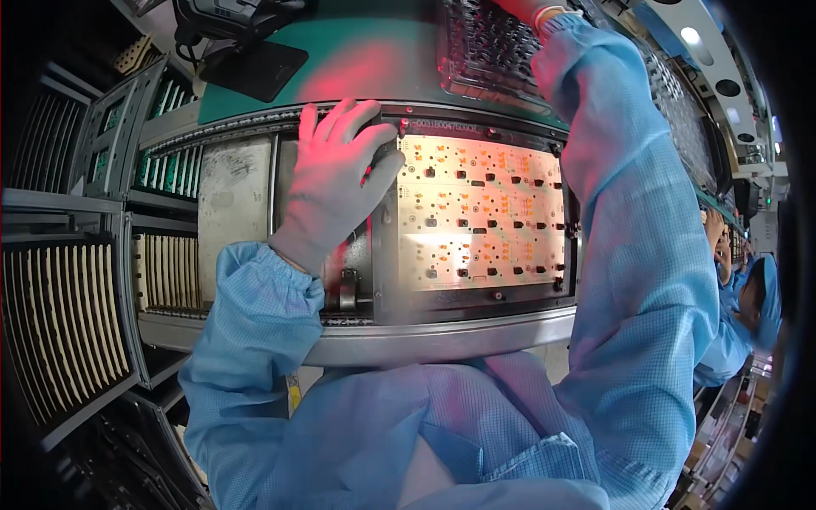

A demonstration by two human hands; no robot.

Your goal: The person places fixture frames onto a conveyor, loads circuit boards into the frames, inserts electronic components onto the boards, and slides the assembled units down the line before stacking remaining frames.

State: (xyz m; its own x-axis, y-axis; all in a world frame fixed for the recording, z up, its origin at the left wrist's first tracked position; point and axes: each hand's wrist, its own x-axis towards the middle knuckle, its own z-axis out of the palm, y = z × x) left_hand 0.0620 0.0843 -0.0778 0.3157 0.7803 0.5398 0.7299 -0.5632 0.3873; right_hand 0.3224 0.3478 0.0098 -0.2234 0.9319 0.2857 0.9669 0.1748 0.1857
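Observation:
My left hand (pixel 336 174), in a pale glove lit red, lies at the left edge of a black carrier frame (pixel 387 263). Its fingers are stretched out and apart, the thumb side touching or just above the frame's upper left corner. Inside the frame lies a pale circuit board panel (pixel 480 225) with rows of small black and orange parts. My right arm (pixel 633 195) reaches far forward. My right hand (pixel 529 10) is cut off by the upper edge, its fingers out of sight, beside a clear plastic tray (pixel 476 85) of small dark parts.
The frame sits on a conveyor with a metal front rail (pixel 442 337). Racks of upright boards (pixel 68 314) stand at left. A dark flat pad (pixel 259 70) lies on the green mat (pixel 357 38). At far right, another person in blue (pixel 727 340) works nearby.

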